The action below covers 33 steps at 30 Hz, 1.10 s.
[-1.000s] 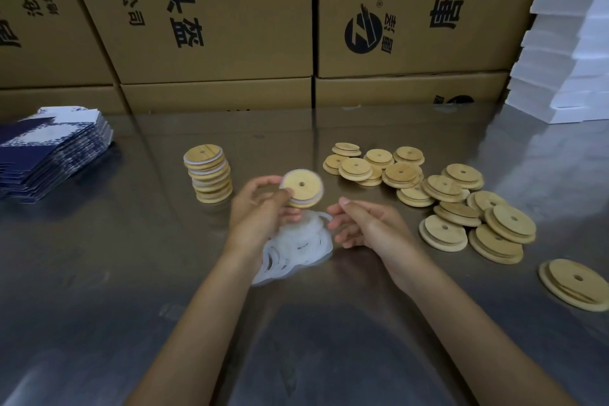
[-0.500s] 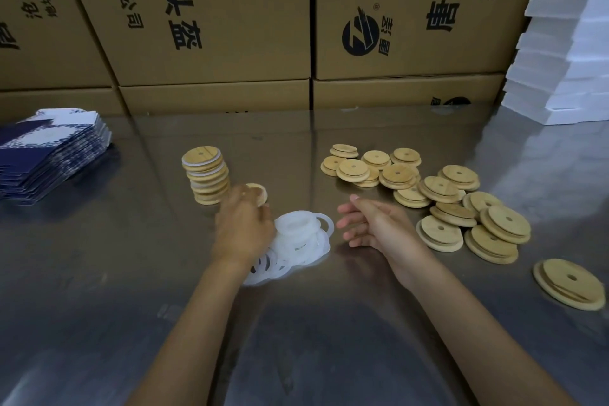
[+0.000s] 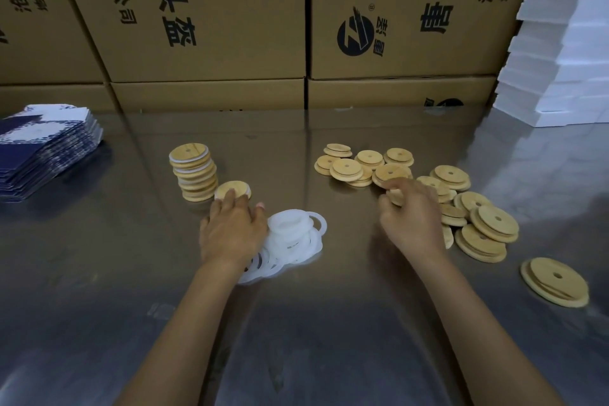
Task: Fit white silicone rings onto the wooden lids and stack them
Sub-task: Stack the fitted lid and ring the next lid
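Head view: your left hand (image 3: pixel 232 231) lays flat fingers on a stiff, light lid (image 3: pixel 232 190); your right hand (image 3: pixel 410 217) pinches another lid (image 3: pixel 396 196) by its rim, limp rings (image 3: pixel 290 241) between.

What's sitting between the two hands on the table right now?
In the head view, the pile of white silicone rings lies beside the left hand; bare table runs from there to the right hand.

Read, sideways, on left brown cardboard carton (image 3: pixel 211 10): "有限公司", "头盔". On right brown cardboard carton (image 3: pixel 405 10): "唐泽", round black logo.
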{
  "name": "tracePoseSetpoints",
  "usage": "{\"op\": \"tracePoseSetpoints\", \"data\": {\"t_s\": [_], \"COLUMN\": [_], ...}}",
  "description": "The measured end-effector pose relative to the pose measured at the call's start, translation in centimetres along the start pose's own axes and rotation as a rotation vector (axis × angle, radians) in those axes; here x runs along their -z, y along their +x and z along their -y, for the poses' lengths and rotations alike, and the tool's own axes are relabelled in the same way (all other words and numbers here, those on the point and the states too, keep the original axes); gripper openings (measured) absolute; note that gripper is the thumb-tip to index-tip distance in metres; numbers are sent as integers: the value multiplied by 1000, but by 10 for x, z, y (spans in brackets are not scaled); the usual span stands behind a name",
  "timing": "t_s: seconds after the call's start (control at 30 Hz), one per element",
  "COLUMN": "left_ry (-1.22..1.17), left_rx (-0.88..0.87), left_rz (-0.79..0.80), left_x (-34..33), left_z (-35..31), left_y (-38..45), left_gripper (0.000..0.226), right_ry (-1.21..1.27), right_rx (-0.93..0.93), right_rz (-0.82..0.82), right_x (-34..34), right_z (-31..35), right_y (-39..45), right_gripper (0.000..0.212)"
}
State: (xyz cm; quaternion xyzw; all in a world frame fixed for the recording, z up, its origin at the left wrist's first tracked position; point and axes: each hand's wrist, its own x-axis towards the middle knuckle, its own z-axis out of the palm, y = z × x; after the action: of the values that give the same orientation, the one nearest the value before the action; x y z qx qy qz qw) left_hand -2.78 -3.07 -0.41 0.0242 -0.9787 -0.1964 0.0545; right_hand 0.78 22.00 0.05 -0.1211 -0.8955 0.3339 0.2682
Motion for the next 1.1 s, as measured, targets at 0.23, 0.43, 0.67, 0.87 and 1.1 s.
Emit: {"op": "tracePoseSetpoints", "data": {"t_s": [0.23, 0.43, 0.67, 0.87, 1.1], "left_ry": [-62, -91, -124, -702, -1140], "left_rx": [-84, -245, -372, -229, -153], "left_rz": [-73, -177, -173, -11, 121], "left_x": [0, -8, -14, -7, 8], "left_z": [-7, -20, -32, -45, -45], "left_y": [-6, -12, -20, -25, -22], "left_gripper": [46, 33, 36, 27, 23], "right_ry": [-420, -403, -244, 395, 871], "right_rx": [-179, -163, 35, 267, -83], "right_rz": [116, 32, -32, 159, 385], "right_x": [16, 13, 10, -10, -13], "right_z": [-28, -29, -21, 29, 48], "right_y": [14, 13, 11, -17, -30], "right_gripper": [52, 34, 23, 26, 50]}}
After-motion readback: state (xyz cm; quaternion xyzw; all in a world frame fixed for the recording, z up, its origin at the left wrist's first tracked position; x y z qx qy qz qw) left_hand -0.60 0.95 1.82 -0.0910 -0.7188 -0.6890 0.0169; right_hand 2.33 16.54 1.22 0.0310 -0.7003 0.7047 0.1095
